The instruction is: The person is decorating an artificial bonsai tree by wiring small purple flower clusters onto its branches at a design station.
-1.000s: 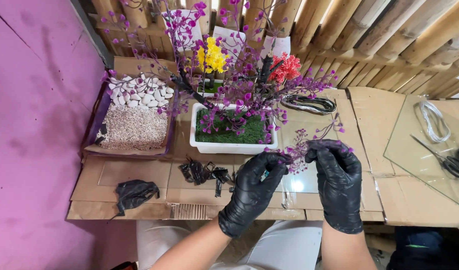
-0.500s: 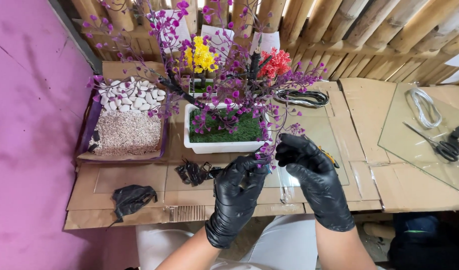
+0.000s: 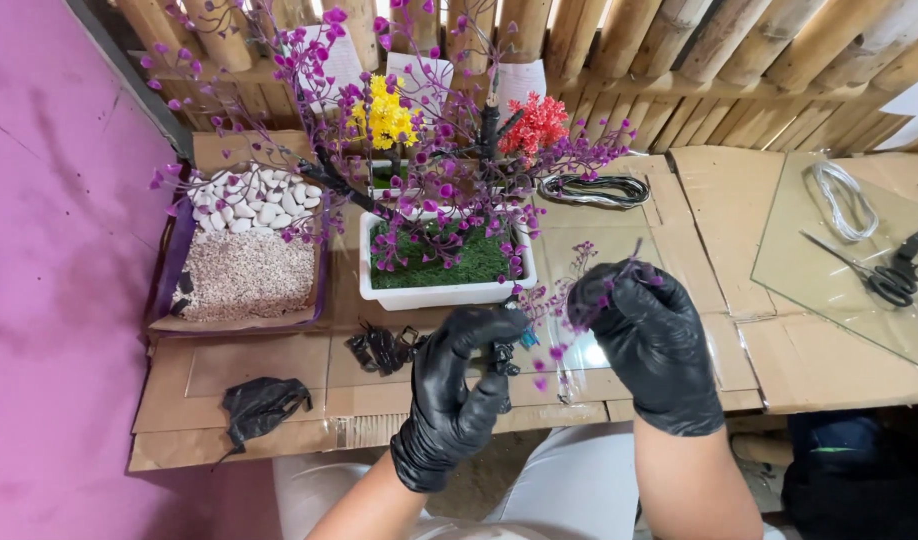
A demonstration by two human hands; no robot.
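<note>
At the far left of the cardboard-covered worktop (image 3: 279, 365), a shallow tray (image 3: 169, 285) is holding white pebbles (image 3: 249, 200) at its back and fine gravel (image 3: 244, 278) at its front. In front of it a crumpled black glove (image 3: 259, 405) is lying on the cardboard. Next along, a white planter (image 3: 444, 293) is carrying green moss (image 3: 439, 262) and a wire tree (image 3: 429, 170) with purple beads; yellow flowers (image 3: 384, 112) and red flowers (image 3: 534, 125) are showing behind it, their pots mostly hidden by the branches. A small heap of black bits (image 3: 384, 348) is lying just before the planter; what they are is hard to make out. The left hand (image 3: 464, 375), in a black glove, is pinching the lower end of a purple beaded sprig (image 3: 559, 300), fingers closed on its stem. The right hand (image 3: 644, 330), also gloved, is closing round the sprig's upper part, just beside the left, so much of the sprig is hidden. Something small and blue between the hands is too small to tell. Behind them a coil of wire (image 3: 594, 190) is lying flat. At the right, a glass sheet (image 3: 829, 290) is bearing scissors (image 3: 879, 275) and a pale cord loop (image 3: 844, 195), its far edge cut off by the frame.
</note>
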